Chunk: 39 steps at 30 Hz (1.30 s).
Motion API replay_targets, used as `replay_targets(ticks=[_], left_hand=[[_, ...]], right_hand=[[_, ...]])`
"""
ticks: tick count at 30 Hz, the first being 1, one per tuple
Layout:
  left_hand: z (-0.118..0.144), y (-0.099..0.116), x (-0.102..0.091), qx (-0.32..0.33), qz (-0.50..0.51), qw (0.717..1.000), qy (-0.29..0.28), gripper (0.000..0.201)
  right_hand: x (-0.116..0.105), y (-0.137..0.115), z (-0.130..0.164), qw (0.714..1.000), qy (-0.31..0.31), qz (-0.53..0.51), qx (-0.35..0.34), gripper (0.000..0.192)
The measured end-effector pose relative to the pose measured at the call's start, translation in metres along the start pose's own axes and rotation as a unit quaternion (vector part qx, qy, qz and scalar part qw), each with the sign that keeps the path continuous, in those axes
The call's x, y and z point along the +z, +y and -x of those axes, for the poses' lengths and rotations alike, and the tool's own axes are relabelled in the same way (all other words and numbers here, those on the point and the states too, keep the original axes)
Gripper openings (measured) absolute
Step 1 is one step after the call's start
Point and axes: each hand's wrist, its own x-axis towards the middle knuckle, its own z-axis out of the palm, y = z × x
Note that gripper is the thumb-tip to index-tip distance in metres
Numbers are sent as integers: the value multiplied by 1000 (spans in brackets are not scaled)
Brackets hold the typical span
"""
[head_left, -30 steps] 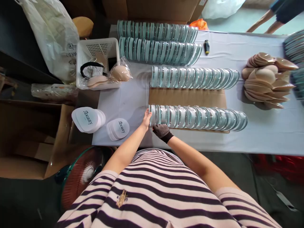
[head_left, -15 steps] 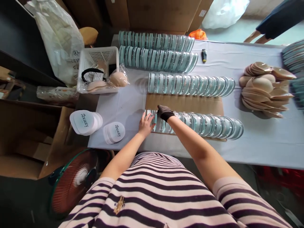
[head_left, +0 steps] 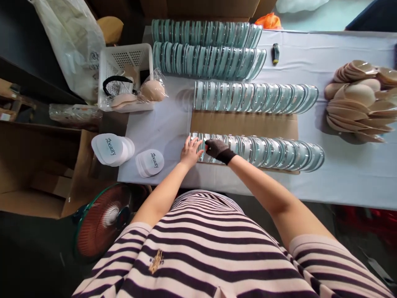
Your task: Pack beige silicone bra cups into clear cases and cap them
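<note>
A near row of clear, curved plastic packs [head_left: 273, 154] with pale blue-green edges stands on brown cardboard [head_left: 245, 123]. My bare left hand [head_left: 190, 152] rests at the row's left end, its fingers spread over the first packs. Just to its right is my right hand [head_left: 217, 149], in a dark, fine-striped glove. Its fingers are curled closed above the packs. A small reddish spot shows by the fingertips, but I cannot make out what they hold. A second row of clear packs [head_left: 254, 97] lies beyond the cardboard strip.
Two more pack rows [head_left: 207, 60] lie at the back. A white basket [head_left: 124, 51] holds beige cups and a black band. Printed white cards [head_left: 153, 161] lie left. A dark tool [head_left: 275, 54] and stacked beige cups [head_left: 356, 101] lie right. A fan [head_left: 102, 221] stands below.
My closed right hand has moved toward me, from the row's far edge onto the packs. My left hand keeps its place on the row's end. The whole view has shifted slightly.
</note>
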Motion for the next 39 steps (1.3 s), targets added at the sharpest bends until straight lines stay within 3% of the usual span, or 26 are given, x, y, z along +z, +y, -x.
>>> replay_targets(ticks=[3, 6, 9, 12, 15, 17, 19, 22, 25, 28, 33, 36, 39], left_hand=[[0, 2, -3, -3, 3, 1000, -8, 47], [1, 3, -5, -9, 8, 1000, -9, 47], [4, 8, -8, -15, 7, 1000, -4, 47], [6, 21, -7, -11, -15, 1000, 12, 51], [5, 41, 1, 40, -27, 999, -2, 55], [3, 52, 8, 60, -29, 997, -29, 55], [1, 58, 14, 56, -37, 997, -49, 54], [-1, 58, 17, 53, -51, 996, -57, 52], [-1, 56, 14, 54, -57, 995, -60, 51], [-1, 56, 13, 49, -54, 995, -63, 52], [0, 56, 14, 56, -50, 996, -51, 56], [0, 55, 16, 64, -53, 995, -48, 56], [1, 52, 17, 67, -56, 995, -44, 57]], right_hand=[[42, -15, 35, 1000, -9, 9, 13, 35], [82, -28, 52, 999, -38, 12, 18, 38], [97, -29, 58, 999, -51, 0, 18, 39], [75, -9, 58, 999, 14, -16, 41, 41], [29, 27, 41, 986, 115, -1, 120, 41], [0, 48, 18, 986, 82, 15, 147, 44], [-22, 60, -11, 991, -10, 21, 132, 45], [-36, 65, -46, 991, -101, 9, 91, 45], [-40, 65, -57, 991, -119, 3, 53, 44], [-38, 61, -40, 996, -84, 13, 25, 30], [-8, 39, 28, 998, -20, -19, 48, 23], [30, 22, 62, 997, -5, -22, 77, 29], [71, 11, 79, 996, -15, -6, 88, 36]])
